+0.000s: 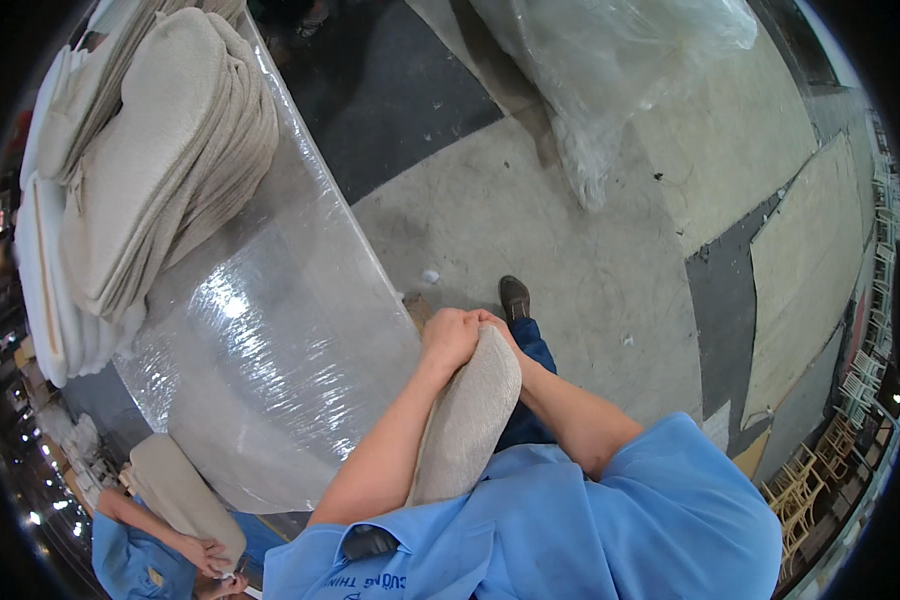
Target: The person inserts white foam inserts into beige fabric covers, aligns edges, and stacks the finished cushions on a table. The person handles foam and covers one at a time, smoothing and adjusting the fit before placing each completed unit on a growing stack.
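Note:
A beige woven-fabric cushion [467, 420] with rounded ends is held lengthwise between my forearms, its near end against my blue shirt. My left hand [451, 338] is closed on the cushion's far tip, fingers bent over the edge. Right beside it, my right hand [498, 334] grips the same tip, mostly hidden behind the cushion; the two hands touch. What the fingertips do at the edge is too small to make out. A plastic-wrapped table [260, 350] lies just left of my hands.
On the table's far left are stacked beige cushion covers [170, 150] beside white padding pieces [55, 290]. At lower left, a co-worker's hands [210, 556] hold another beige cushion [180, 490]. A clear plastic sheet [620, 70] hangs ahead. Cardboard sheets [810, 280] cover floor at right, near stacked chair frames [805, 490].

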The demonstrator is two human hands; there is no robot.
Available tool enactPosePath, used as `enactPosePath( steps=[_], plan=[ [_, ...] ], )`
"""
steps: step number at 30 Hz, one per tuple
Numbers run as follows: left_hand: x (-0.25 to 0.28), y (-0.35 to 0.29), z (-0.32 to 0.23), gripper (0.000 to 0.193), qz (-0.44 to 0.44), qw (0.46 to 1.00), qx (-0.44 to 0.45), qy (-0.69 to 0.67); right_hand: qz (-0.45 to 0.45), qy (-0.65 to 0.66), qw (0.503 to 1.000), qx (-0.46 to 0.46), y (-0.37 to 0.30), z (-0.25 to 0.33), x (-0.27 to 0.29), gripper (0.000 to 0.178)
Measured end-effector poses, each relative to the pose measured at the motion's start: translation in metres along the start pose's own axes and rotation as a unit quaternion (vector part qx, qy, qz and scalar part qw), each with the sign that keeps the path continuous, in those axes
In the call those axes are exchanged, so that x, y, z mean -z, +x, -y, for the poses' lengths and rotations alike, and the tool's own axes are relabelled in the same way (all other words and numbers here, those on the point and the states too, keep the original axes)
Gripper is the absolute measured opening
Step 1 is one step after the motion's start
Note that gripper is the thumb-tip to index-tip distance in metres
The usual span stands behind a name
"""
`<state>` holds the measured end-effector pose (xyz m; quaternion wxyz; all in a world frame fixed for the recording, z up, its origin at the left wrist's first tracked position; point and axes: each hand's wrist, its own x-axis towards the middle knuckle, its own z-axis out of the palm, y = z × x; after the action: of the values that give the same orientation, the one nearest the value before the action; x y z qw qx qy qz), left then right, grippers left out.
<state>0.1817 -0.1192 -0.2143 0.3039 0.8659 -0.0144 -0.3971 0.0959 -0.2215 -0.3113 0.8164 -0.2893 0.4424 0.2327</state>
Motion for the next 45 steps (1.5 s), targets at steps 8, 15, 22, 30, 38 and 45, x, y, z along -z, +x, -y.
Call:
enactPosePath(
  steps=[8, 15, 22, 30, 38, 45],
  plan=[
    [-0.003, -0.015, -0.004, 0.043, -0.005, 0.997, 0.03, 0.073, 0.144, -0.068, 0.986, 0.042, -0.019, -0.013, 0.018, 0.014],
    [0.056, -0.133, 0.023, 0.042, 0.024, 0.998, 0.021, 0.047, 0.032, 0.046, 0.995, -0.082, -0.081, 0.012, 0.002, 0.026],
    [0.0, -0.148, 0.041, 0.037, -0.218, 0.975, 0.01, -0.033, 0.097, -0.377, 0.894, 0.222, -0.095, 0.007, 0.02, 0.04],
    [0.003, -0.133, 0.057, 0.04, -0.295, 0.954, -0.047, -0.012, 0.065, -0.62, 0.728, 0.286, -0.135, 0.026, -0.017, 0.038],
    [0.034, -0.195, 0.13, 0.039, -0.226, 0.973, 0.031, 0.014, 0.176, -0.33, 0.925, 0.062, -0.086, 0.013, -0.002, 0.046],
    [0.026, -0.393, 0.22, 0.054, -0.234, 0.907, 0.254, -0.241, 0.137, -0.263, 0.949, -0.108, -0.094, 0.114, 0.009, 0.075]
  ],
)
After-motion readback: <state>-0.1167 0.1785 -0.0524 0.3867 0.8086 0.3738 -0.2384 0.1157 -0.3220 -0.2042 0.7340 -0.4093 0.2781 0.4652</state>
